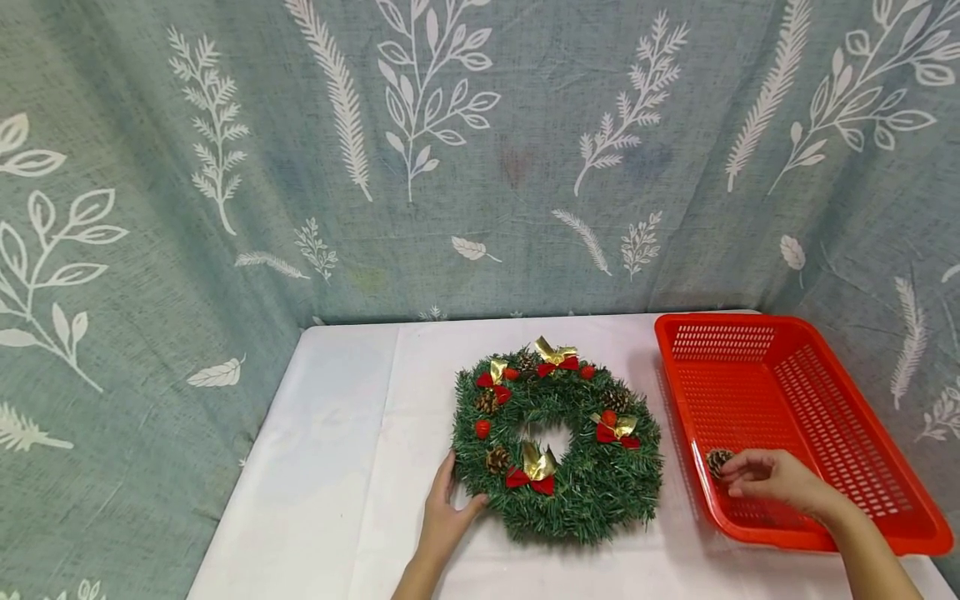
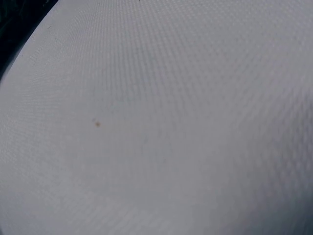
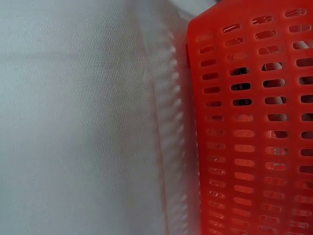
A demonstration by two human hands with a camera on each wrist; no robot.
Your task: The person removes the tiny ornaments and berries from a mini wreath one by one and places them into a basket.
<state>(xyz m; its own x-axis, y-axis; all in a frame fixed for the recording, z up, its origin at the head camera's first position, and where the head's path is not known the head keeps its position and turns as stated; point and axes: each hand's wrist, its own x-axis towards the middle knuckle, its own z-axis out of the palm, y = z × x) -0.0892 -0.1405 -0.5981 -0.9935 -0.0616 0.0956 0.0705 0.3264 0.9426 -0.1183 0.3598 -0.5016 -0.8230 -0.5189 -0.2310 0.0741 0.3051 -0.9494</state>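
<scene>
A green wreath point(image 1: 592, 496) lies on the white-covered table, decorated with red-and-gold bows, pine cones and red berries. My left hand point(image 1: 442, 517) rests against its lower left edge, thumb and fingers spread apart and fairly straight. Over at the red basket point(image 1: 765, 537), my right hand point(image 1: 780, 479) reaches inside with bent fingers and pinches a loose pine cone point(image 1: 717, 461) close to the left wall. The right wrist view shows that basket's slotted wall point(image 3: 244, 147); the hand itself is hidden behind it.
White cloth point(image 1: 322, 467) covers the table. A grey-green curtain point(image 1: 525, 250) with white leaf prints hangs behind it and along both sides. The left wrist view holds mostly white cloth point(image 2: 156, 122), with a dark patch in its upper left corner.
</scene>
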